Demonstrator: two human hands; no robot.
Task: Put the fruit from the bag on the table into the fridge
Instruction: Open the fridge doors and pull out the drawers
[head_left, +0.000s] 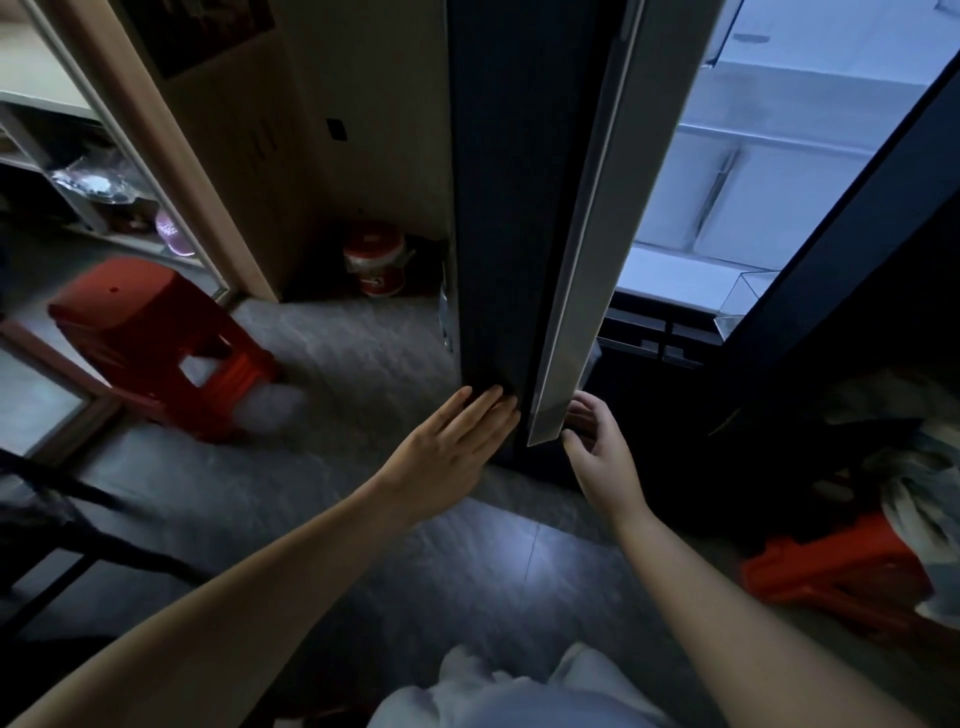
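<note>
1. Step in hand, my read: opening the fridge (753, 171). The fruit has not gone in yet.
2. The fridge door (493, 234) stands part open at 12 o'clock from the person, edge-on to them. The lit interior shows past it at 1 to 2 o'clock.
3. Left hand (457, 447): flat and released, fingers straight and together. The fingertips (491, 397) press the door's dark outer face near its bottom corner.
4. Right hand (597, 447): on the inner side of the door, at 1 o'clock just past the door's pale edge. The fingers curl in at the bottom corner and it looks like a grasp on the door. The contact itself is partly hidden by the edge.
5. Neither hand carries fruit.
6. Task's things: the fruit, the bag and the table are not in view, so I cannot say where they lie.
7. Around the person: a red stool (156, 338) on the floor at 10 o'clock. A red-lidded jar (374, 260) sits at 11 o'clock against the wall. A second red stool (831, 577) at 4 o'clock has cloth piled on it.
8. Next move, a judgement: swing the door wide enough to clear the shelves. Then let go, turn to the table and bring the fruit over.
9. Risk: the door is only part open and may drift shut once both hands leave it.
</note>
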